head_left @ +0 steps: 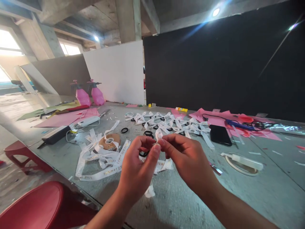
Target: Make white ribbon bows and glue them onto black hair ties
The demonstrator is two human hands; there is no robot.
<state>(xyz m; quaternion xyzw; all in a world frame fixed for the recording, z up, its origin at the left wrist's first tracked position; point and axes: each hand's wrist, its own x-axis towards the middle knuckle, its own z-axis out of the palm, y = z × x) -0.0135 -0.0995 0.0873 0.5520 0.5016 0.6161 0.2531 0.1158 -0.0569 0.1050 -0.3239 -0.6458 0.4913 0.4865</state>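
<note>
Both hands (162,159) fingertip-pinched on white ribbon (158,135)

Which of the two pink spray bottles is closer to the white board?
The right-hand pink spray bottle; it stands nearer the white board than its twin, the left-hand pink spray bottle, which sits before the dark panel.

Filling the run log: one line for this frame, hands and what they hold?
left hand: pinching white ribbon | right hand: pinching same ribbon | beyond: finished bows, black phone
</note>
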